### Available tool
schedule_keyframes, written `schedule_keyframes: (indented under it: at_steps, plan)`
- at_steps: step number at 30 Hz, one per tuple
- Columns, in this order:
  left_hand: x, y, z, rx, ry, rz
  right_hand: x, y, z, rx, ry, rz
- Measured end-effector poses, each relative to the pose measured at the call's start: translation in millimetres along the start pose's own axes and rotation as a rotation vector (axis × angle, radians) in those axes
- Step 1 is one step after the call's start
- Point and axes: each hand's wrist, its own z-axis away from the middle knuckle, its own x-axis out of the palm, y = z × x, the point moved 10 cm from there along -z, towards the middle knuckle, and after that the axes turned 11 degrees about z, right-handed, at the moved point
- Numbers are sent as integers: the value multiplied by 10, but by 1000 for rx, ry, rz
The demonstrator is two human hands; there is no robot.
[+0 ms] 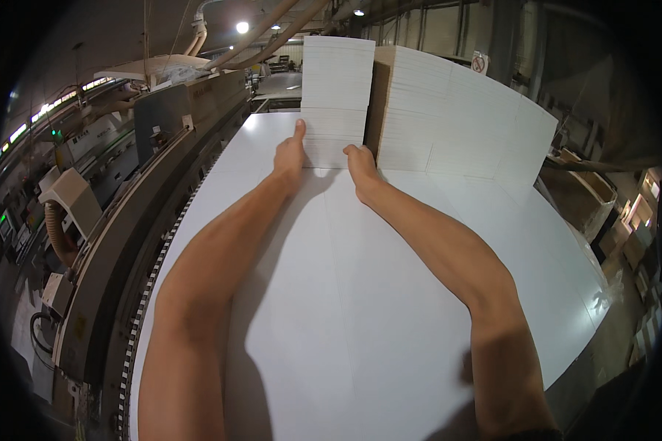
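A tall, narrow stack of white boards (337,88) stands at the far end of a broad white panel surface (331,279). My left hand (290,156) is closed against the lower left side of this stack, its thumb pointing up along the edge. On the opposite side, my right hand (362,170) grips the lower right edge, thumb on the front face. The fingers of both hands are mostly hidden by the stack and the backs of the hands. Right of a dark gap rises a wider stack of white boards (456,117), its side facing the gap brown.
A long machine (118,220) with a black-and-white toothed strip (148,294) runs along the left edge of the panels. Ribbed hose (60,231) hangs from its housing. Clear plastic wrap (604,298) lies at the right corner. Ducts (272,29) pass overhead.
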Motion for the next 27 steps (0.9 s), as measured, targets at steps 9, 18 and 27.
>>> schedule_keyframes:
  at_steps: [9,18,27]
  plan:
    - [-332,273,455,36,243,-430,-80,-61,485,3,-51,180]
    - [-509,536,1420,-78,-63,-62,-169,-320,1709,10,-175,143]
    - [-1094,1161,3023,-90,-249,-218,-101,-849,3561,32,-268,126]
